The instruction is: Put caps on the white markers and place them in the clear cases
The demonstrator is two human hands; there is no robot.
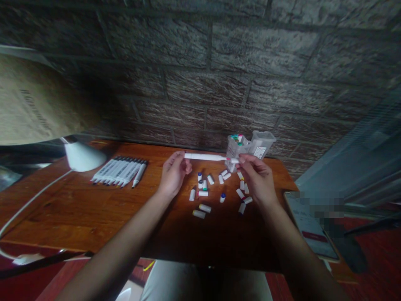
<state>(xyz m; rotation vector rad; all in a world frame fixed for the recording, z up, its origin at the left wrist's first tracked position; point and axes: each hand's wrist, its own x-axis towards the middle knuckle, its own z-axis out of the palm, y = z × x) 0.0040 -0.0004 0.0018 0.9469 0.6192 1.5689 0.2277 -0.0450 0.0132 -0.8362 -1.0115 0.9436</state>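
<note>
White plastic, smooth and slim: the white plastic marker pen lies level in the air above the counter's far half, held at both ends. My left hand pinches its left tip between thumb and fingertips. My right hand is closed in the same way on the right end, where a red band shows.

Below them the glossy reddish-brown wooden counter carries short white cylindrical caps, scattered loose from five to seven o'clock of the pen. I count about eighteen, though a few overlap. Some have coloured ends in blue, green or red.

At nine o'clock from my left hand, a tidy row of white-and-grey markers lies side by side, about ten of them, tips toward me.

At one o'clock from my right hand, just behind it, stands a clear plastic box with a few coloured-topped markers upright inside. It has a white label with a red mark, too small to read.

A white rounded lamp part sits at ten o'clock, and its white cable trails toward me. A rough dark stone-block wall rises behind the counter.
</note>
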